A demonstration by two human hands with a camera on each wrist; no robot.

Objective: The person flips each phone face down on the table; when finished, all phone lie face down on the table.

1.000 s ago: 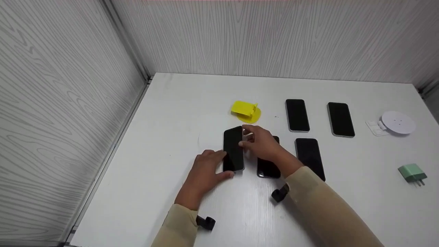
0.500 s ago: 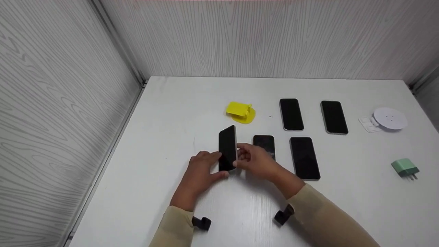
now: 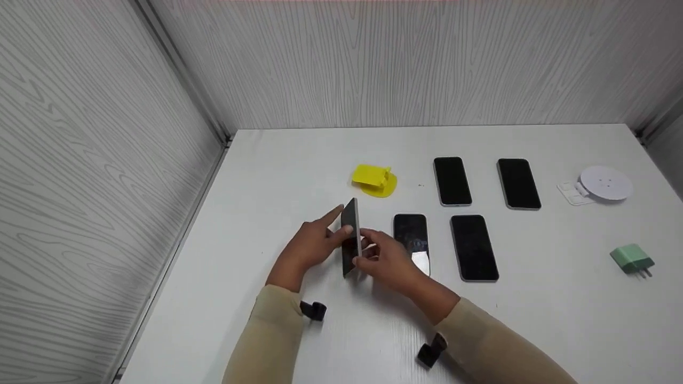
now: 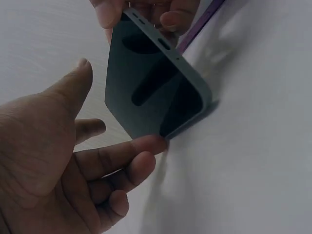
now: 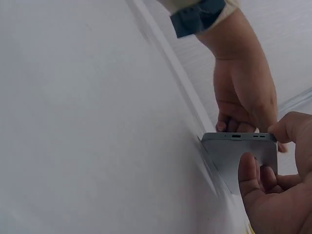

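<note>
My right hand [image 3: 389,261] pinches a smartphone [image 3: 349,250] by its near right edge. The phone stands on its long side, its dark screen turned left toward my left hand [image 3: 311,244]. In the left wrist view the bottom edge of the phone [image 4: 146,83] shows its charging port; one left fingertip touches or nearly touches its lower corner, while the left thumb stands apart. From the right wrist view, the phone's grey back [image 5: 229,153] faces the right fingers [image 5: 248,178]. A second smartphone [image 3: 411,229] lies screen up just right of my right hand.
Several more dark-screened phones lie flat to the right, among them a near one [image 3: 474,248] and a far one [image 3: 452,181]. A yellow folding phone stand [image 3: 371,176] sits beyond my hands. Farther right are a white round-based stand [image 3: 605,184] and a green plug charger [image 3: 632,258].
The held phone has turned from screen up onto its long side. My right hand has slid down along its right edge. My left hand has shifted up beside the screen.
</note>
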